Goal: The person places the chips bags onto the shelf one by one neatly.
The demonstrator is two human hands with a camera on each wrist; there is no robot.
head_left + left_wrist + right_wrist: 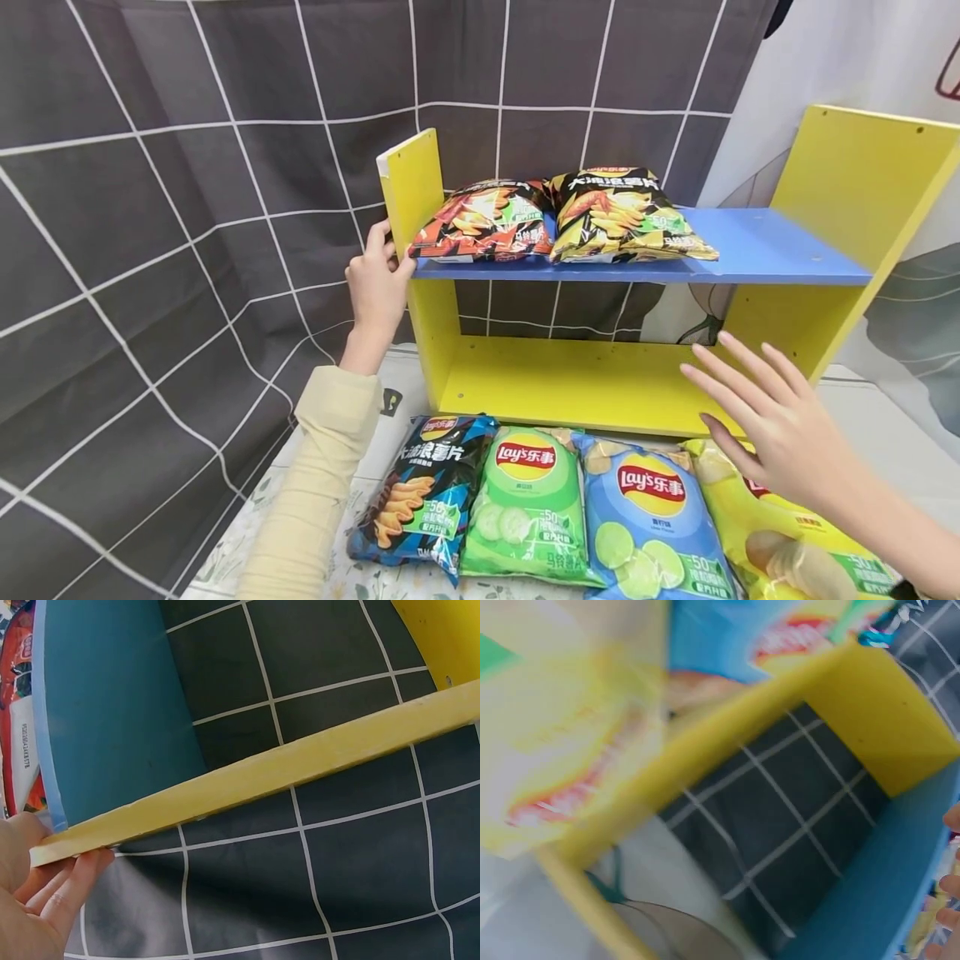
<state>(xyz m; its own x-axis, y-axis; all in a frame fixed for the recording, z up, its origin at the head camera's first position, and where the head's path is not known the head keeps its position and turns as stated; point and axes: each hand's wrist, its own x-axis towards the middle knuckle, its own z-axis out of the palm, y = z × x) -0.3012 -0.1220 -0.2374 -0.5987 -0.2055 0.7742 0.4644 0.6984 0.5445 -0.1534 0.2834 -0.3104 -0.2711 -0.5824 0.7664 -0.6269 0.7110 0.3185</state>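
Observation:
My left hand (pixel 377 282) grips the yellow left side panel (pixel 417 179) of a small shelf, at the height of its blue board (pixel 765 242). In the left wrist view the thumb lies on the inner side of the panel edge (pixel 247 776) and the fingers on the outer side. Next to this hand a red and black chip bag (pixel 487 221) lies on the blue board, with a yellow and black chip bag (pixel 626 217) at its right. My right hand (pixel 787 425), fingers spread and holding nothing, hovers before the shelf and overlaps a yellow chip bag (pixel 795 550).
Before the shelf, a dark blue chip bag (pixel 420 492), a green one (pixel 525 508) and a light blue one (pixel 652 517) lie in a row with the yellow bag. The shelf's yellow bottom board (pixel 562 379) sits behind them. A dark gridded curtain (pixel 225 208) hangs behind and left.

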